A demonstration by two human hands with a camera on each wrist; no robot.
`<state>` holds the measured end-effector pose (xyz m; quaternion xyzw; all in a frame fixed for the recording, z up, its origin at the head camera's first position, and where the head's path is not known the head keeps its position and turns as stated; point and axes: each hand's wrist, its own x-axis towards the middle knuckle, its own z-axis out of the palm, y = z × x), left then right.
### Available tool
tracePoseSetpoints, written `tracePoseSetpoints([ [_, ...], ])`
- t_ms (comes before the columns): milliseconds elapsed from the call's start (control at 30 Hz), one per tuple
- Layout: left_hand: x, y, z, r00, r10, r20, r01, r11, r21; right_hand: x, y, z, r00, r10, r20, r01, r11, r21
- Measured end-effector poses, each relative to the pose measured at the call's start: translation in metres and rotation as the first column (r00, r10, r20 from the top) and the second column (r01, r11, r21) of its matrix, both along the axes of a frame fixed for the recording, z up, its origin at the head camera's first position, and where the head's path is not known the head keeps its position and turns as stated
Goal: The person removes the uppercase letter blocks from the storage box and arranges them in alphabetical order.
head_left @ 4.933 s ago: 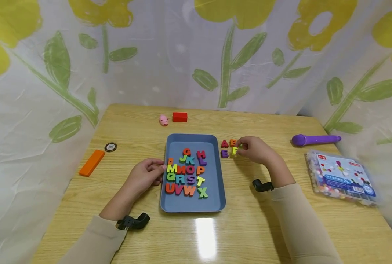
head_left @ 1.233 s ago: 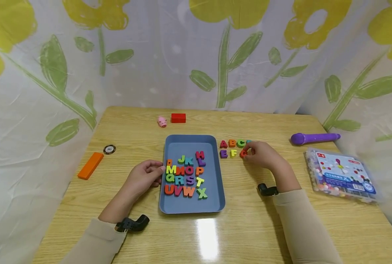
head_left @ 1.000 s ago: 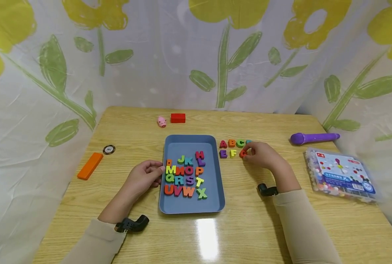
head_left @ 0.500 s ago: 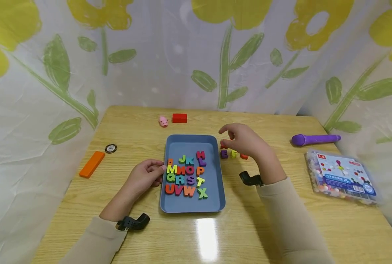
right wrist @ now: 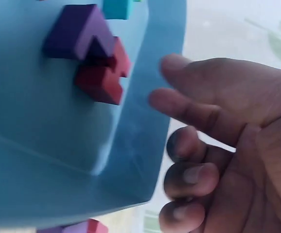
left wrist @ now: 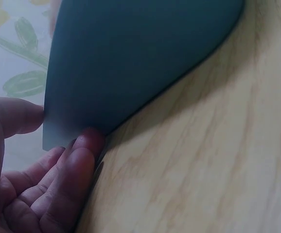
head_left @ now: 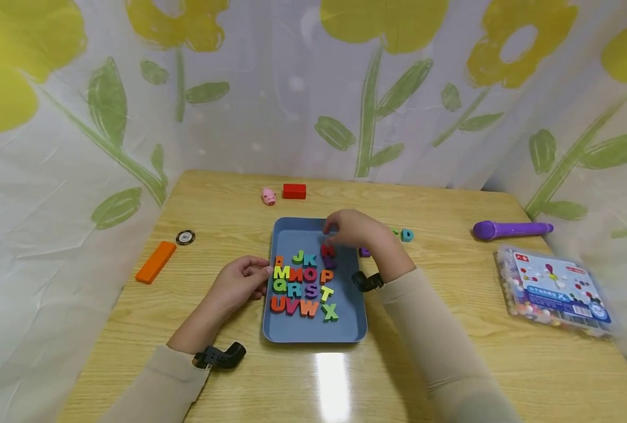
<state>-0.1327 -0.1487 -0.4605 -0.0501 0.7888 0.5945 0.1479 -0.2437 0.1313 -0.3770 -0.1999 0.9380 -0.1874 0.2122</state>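
My left hand grips the left wall of the blue-grey tray, thumb at the rim and fingers against the outer side in the left wrist view. Colourful letter blocks lie in the tray, among them a yellow M and a green X. Over the tray's far right corner hovers my right hand, nearest to the red letter H. Its thumb and index finger stand apart with nothing between them in the right wrist view, beside the H and the purple L.
Right of the tray, a teal D and a purple E show; my right arm hides other letters there. A pink pig, red block, orange block, chip, purple microphone and plastic case lie around.
The red G has gone from the tray to the table beside the F, where my right hand let it go. That hand has since moved left over the tray. My left hand stays.
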Motion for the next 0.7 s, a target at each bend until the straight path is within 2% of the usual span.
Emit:
tracePoseSetpoints([
  [100,-0.001,0.001,0.002,1.000,0.002,-0.004,-0.002,1.000,-0.005,0.003,0.001,-0.003,0.999,-0.020,0.034,0.018,0.999,0.051],
  [267,-0.001,0.002,0.005,1.000,0.002,0.000,-0.002,1.000,-0.008,0.006,0.000,-0.006,0.999,-0.020,0.042,0.016,0.995,0.100],
  [700,0.001,0.000,0.001,1.000,0.010,0.011,-0.010,1.000,-0.006,0.010,-0.007,-0.017,1.000,-0.008,-0.021,0.012,0.981,0.196],
])
